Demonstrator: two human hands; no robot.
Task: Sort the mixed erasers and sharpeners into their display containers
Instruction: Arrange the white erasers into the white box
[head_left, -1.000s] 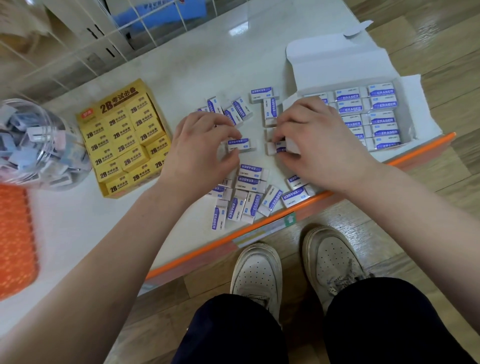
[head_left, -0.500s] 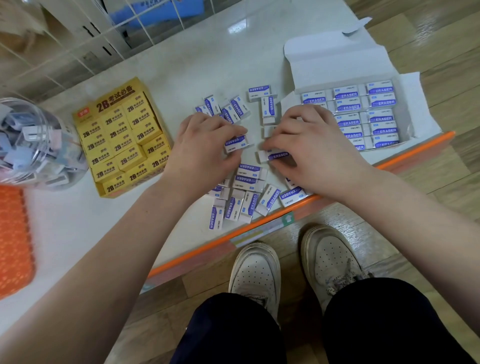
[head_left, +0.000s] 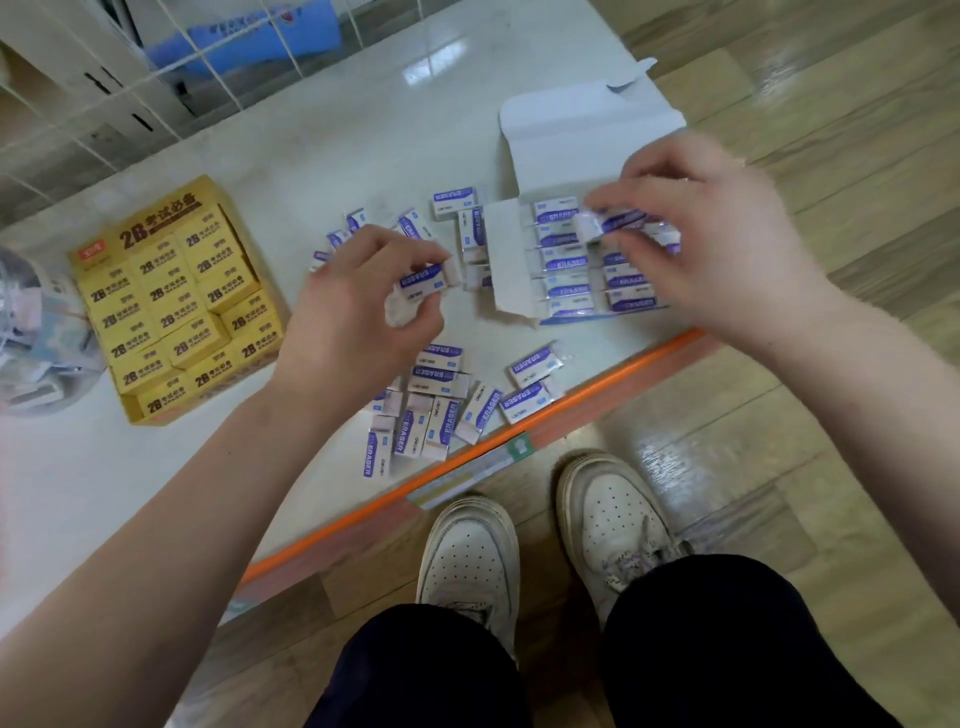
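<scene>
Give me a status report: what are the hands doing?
Left hand pinches one eraser. Right hand holds second eraser over white box. Loose erasers scattered on counter; nothing blocking.

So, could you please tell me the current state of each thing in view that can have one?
left hand: pinches a blue-and-white eraser.
right hand: pinches a second eraser over the white box.
white box: lid open, partly filled with rows of erasers.
yellow box: open, packed with 2B erasers.
loose erasers: scattered flat, unsorted.
jar: holds mixed small items, blurred.
</scene>
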